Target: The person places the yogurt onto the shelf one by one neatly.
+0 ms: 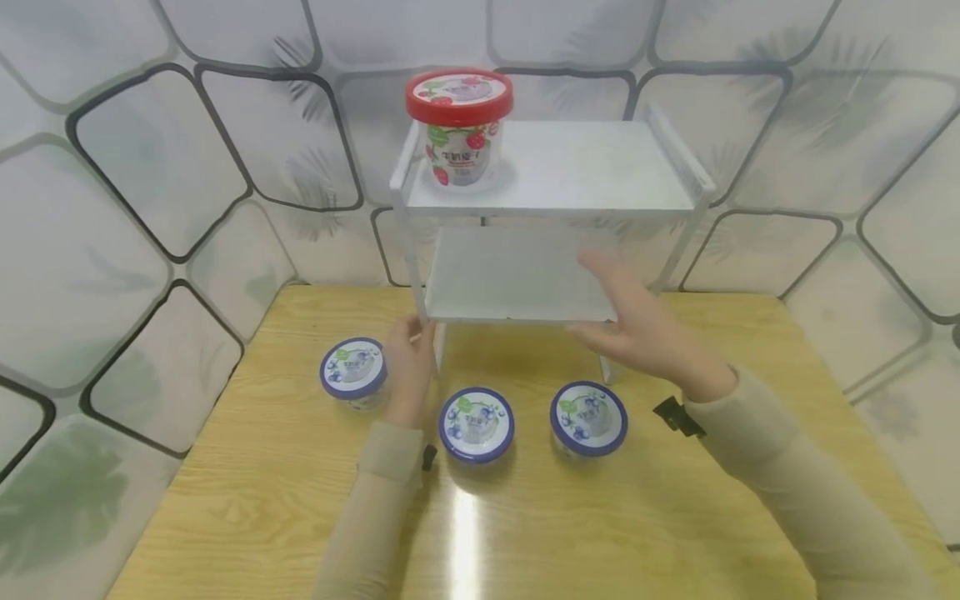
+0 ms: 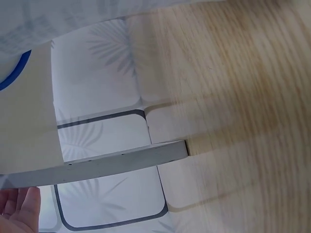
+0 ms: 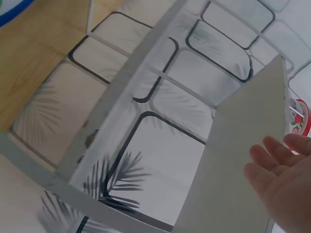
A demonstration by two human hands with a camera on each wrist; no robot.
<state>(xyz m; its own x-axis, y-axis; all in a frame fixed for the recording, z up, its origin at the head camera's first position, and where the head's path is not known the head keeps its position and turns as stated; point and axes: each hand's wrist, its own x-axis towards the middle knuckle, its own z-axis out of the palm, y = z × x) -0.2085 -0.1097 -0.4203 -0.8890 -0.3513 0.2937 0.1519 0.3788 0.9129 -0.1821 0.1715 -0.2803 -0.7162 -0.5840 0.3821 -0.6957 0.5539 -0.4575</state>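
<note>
A white two-tier shelf rack (image 1: 555, 179) stands on the table. My left hand (image 1: 408, 367) is at its left front post, and the left wrist view shows the fingertips (image 2: 31, 199) against that post (image 2: 121, 160). Bent fingers and thumb seem to pinch the post, partly out of sight. In front of the rack's right side, my right hand (image 1: 645, 329) is raised with fingers spread, holding nothing. On the top tier sits a red-lidded strawberry tub (image 1: 461, 129), at the left. A blue-lidded blueberry tub (image 1: 354, 368) stands just left of my left hand.
Two more blue-lidded tubs stand before the rack, one in the middle (image 1: 476, 425) and one to the right (image 1: 588, 419). The lower tier (image 1: 517, 275) sits well above the wooden table (image 1: 247, 467). A patterned wall covering (image 1: 225, 133) encloses the back and sides.
</note>
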